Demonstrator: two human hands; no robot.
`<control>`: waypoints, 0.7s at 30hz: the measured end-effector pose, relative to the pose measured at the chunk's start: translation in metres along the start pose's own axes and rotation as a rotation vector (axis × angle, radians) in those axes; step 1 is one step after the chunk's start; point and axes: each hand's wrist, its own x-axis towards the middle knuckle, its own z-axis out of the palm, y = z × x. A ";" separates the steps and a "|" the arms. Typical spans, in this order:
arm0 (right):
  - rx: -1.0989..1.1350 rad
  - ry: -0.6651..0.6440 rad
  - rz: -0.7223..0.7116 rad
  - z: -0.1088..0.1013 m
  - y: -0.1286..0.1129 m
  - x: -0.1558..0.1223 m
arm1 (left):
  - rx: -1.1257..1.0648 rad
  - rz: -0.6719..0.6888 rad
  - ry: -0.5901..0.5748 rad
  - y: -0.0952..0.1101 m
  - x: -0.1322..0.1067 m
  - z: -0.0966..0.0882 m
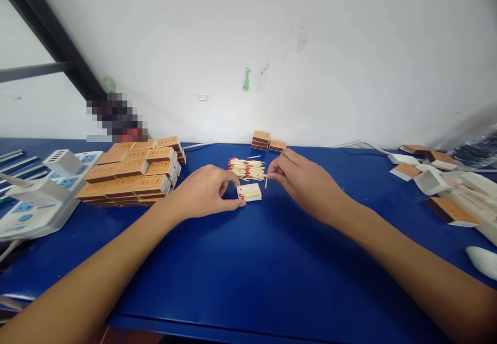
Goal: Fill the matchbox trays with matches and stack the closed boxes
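Observation:
A small white matchbox tray [254,187] with some red-headed matches [248,196] in it rests on the blue table. My left hand [205,191] grips its left end, thumb at the near side and index finger at the far side. Just right of the tray, my right hand [298,181] pinches a single match [266,184], its red head pointing down. Behind the tray lies a heap of loose matches [248,169], most with heads to the left.
Stacked orange matchboxes [128,173] stand at left, beside a white power strip [66,204] with plugs. Several matchboxes [261,139] sit by the wall. At right lie scattered box sleeves [452,212] and white trays [430,181]. A white cable [217,142] runs along the wall.

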 end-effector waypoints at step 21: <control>0.492 -0.191 0.044 0.006 -0.027 -0.003 | 0.032 0.052 -0.027 0.013 -0.002 0.001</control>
